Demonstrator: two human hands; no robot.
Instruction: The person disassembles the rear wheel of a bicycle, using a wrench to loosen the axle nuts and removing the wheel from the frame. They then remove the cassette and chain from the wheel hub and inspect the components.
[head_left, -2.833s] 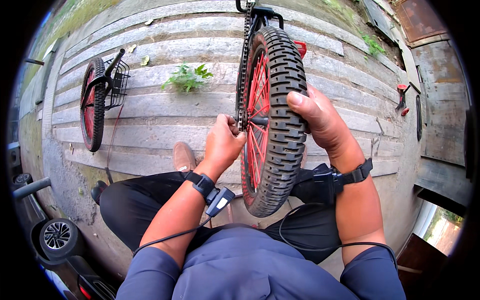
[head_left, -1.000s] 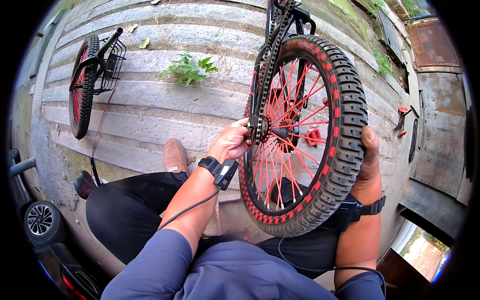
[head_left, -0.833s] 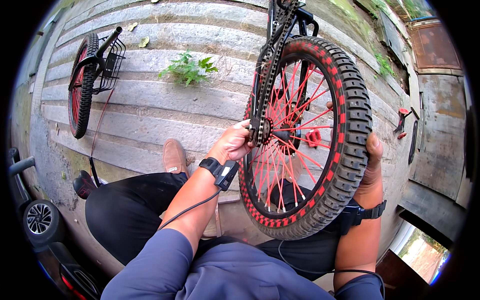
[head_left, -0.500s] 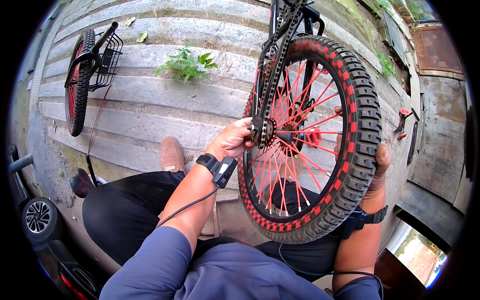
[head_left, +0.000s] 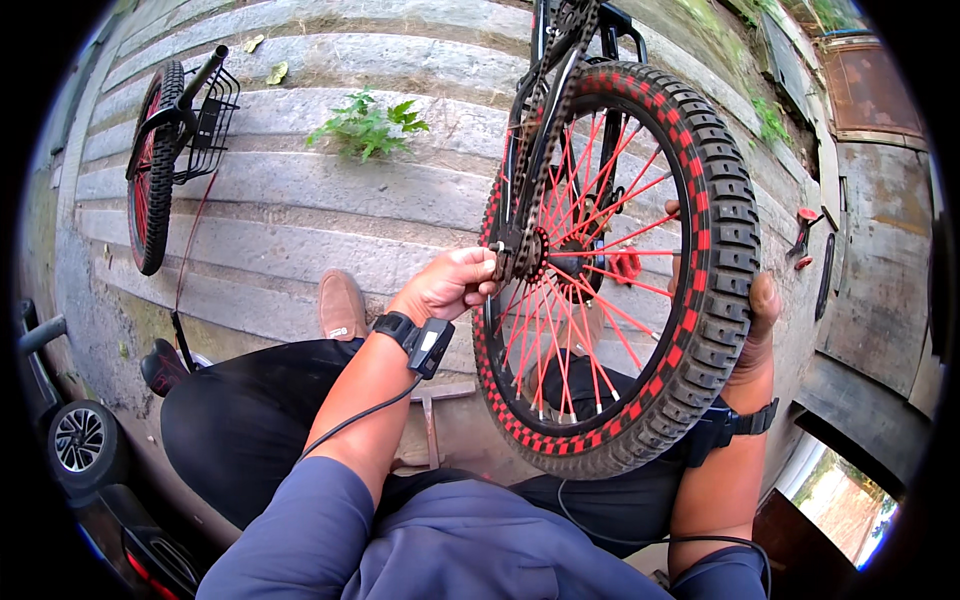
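A bicycle rear wheel (head_left: 718, 260) with red spokes, black-and-red checked rim edge and knobbly tyre stands tilted before me, attached to a black frame and chain (head_left: 545, 120). My left hand (head_left: 450, 282) is closed, thumb and finger pinched at the axle end beside the small sprocket (head_left: 536, 250); whatever they hold is too small to name. My right hand (head_left: 755, 330) grips the tyre's right side, thumb outside, with some fingertips showing past the inner rim. A red pedal (head_left: 625, 265) shows through the spokes.
At left lies a detached front wheel (head_left: 152, 205) with fork and basket (head_left: 212, 130). A black car-like object (head_left: 78, 440) sits lower left. A red-and-black part (head_left: 805, 230) lies right, near metal panels (head_left: 880, 260). A plant (head_left: 365, 125) grows between paving slabs. A T-shaped tool (head_left: 432, 415) lies below.
The wheel has swung from edge-on to showing its spoked side. My right hand moved down and rightward with the tyre; my left hand has lately shifted slightly left at the axle.
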